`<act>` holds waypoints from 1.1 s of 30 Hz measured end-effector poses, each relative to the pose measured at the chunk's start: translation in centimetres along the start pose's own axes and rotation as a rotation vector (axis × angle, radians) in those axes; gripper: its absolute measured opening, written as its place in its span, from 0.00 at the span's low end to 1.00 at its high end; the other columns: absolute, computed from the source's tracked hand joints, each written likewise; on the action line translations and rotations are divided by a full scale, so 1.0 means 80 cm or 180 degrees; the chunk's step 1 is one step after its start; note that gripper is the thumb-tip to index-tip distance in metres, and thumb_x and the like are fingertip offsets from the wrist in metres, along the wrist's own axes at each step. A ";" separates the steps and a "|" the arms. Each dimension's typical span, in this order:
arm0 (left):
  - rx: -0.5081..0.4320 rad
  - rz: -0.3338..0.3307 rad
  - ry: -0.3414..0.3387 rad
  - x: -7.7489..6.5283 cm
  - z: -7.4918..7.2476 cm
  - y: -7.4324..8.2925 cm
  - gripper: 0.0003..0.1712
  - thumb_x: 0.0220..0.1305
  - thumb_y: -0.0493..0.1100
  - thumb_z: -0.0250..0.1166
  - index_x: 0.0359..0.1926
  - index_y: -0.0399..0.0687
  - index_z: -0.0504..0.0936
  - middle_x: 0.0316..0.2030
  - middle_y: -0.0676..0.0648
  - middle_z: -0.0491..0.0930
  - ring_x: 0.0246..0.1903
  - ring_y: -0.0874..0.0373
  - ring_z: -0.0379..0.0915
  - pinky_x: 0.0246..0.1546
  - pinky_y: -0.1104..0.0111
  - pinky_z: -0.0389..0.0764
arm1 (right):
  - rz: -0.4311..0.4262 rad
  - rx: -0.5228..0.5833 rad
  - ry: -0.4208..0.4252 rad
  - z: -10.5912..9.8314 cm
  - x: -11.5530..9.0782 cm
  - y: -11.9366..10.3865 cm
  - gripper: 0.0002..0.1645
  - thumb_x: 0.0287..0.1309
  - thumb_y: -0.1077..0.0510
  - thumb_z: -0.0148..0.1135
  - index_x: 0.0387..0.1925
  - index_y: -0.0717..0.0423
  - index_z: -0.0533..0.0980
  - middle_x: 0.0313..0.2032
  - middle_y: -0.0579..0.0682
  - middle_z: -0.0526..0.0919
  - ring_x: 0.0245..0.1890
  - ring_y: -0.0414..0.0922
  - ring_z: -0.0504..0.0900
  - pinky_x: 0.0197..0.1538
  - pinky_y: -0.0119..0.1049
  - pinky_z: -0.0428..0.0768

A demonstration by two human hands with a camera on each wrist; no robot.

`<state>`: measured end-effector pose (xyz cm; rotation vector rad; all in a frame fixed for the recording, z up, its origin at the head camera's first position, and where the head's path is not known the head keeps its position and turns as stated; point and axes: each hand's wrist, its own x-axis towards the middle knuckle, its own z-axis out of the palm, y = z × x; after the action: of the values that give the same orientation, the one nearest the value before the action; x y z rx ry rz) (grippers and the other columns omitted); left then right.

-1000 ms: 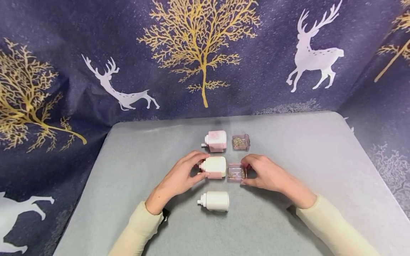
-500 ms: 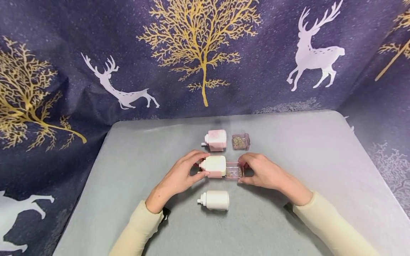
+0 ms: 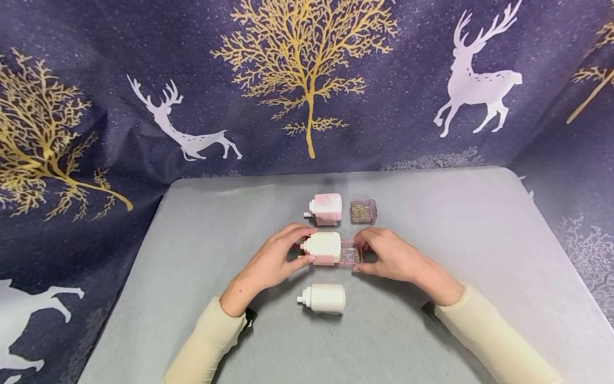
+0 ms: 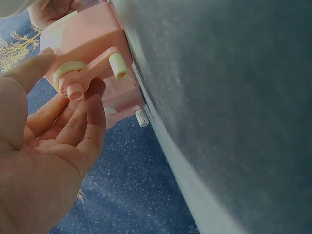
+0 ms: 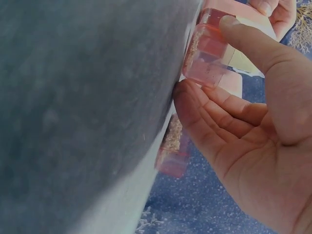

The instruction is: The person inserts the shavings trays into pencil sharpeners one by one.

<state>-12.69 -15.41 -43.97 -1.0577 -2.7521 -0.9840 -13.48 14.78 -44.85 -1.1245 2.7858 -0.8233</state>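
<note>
My left hand grips the crank end of a pink-and-cream pencil sharpener, thumb on the near side and fingers on the far side. In the left wrist view, its pink crank with a cream knob faces the wrist. My right hand pinches a clear pink shavings drawer between thumb and fingers. The drawer sits partway inside the sharpener's right end, its outer part still showing. Shavings lie inside the drawer in the right wrist view.
A pink sharpener lies behind, with a clear drawer of shavings at its right. Nearer the front, a white sharpener rests on the grey table. A dark patterned cloth hangs behind the table.
My right hand has moved left with the drawer, from beside the sharpener to partly inside it. The left hand keeps its grip, and the sharpener stays in place.
</note>
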 end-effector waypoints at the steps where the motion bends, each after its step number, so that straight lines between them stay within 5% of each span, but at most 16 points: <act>1: 0.0001 0.0002 -0.0002 0.000 0.000 0.000 0.32 0.64 0.55 0.65 0.66 0.50 0.72 0.59 0.60 0.70 0.52 0.69 0.69 0.51 0.70 0.75 | -0.0002 -0.0001 0.0002 0.000 0.000 0.000 0.29 0.40 0.46 0.78 0.41 0.59 0.78 0.33 0.46 0.79 0.34 0.43 0.78 0.39 0.35 0.80; 33: -0.0054 0.0008 0.0000 0.001 0.001 0.000 0.33 0.63 0.52 0.67 0.66 0.48 0.72 0.59 0.60 0.70 0.52 0.68 0.68 0.53 0.68 0.75 | -0.0067 0.0033 0.0029 0.007 0.015 -0.005 0.29 0.40 0.46 0.78 0.41 0.59 0.79 0.34 0.47 0.81 0.33 0.42 0.79 0.38 0.33 0.80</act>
<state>-12.76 -15.29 -44.04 -1.0632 -2.7465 -1.0089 -13.96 13.52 -44.91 -1.1534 2.7786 -0.8458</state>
